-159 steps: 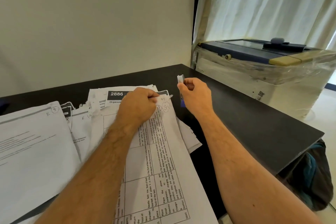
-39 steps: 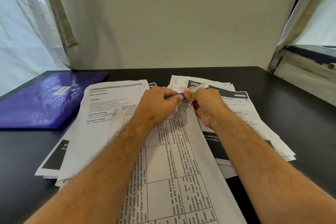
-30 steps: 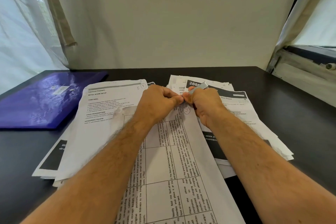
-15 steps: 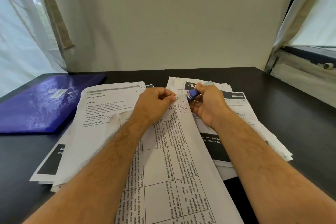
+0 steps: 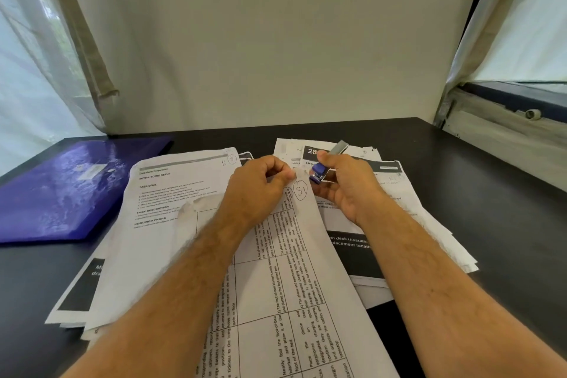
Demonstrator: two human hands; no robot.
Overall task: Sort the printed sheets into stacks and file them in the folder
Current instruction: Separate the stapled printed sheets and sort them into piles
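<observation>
Left hand [image 5: 260, 186] pinches the table-printed sheet's [image 5: 294, 285] top corner (marked S-1). Right hand [image 5: 346, 184] grips a small blue stapler [image 5: 322, 170] just beside it.

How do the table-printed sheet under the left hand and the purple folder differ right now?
The white table-printed sheet lies mid-desk, pinched at its top corner by the left hand; the glossy purple plastic folder lies untouched at far left. The sheet overlaps other papers; the folder rests directly on the black desk. Both lie flat.
</observation>
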